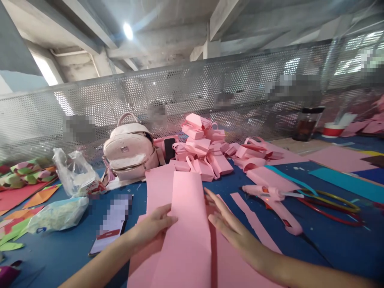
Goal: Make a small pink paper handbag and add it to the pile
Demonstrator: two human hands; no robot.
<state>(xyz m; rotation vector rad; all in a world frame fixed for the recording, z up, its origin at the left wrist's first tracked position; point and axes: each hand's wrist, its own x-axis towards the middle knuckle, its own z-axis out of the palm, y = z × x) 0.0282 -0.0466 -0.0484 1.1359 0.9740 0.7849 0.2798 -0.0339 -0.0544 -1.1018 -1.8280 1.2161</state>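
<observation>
A long piece of folded pink paper (189, 224) stands out in front of me over larger pink sheets (159, 184). My left hand (154, 224) grips its left edge, thumb on top and the other fingers partly hidden beneath. On the other side, my right hand (229, 226) is open, its fingers extended along the paper's right edge; I cannot tell if they touch it. A torn pink strip (255, 220) and a pink hot glue gun (274, 200) lie to the right of that hand. Beyond the paper rises a heap of pink paper boxes with handles (201, 148).
A pale backpack (130, 152) stands behind, left of the heap. Left of my arm lie a phone (112, 224) and clear plastic bags (58, 214). Scissors (333, 206), a blue strip (348, 182) and a dark jar (306, 124) are at right. A perforated metal screen (186, 88) closes the back.
</observation>
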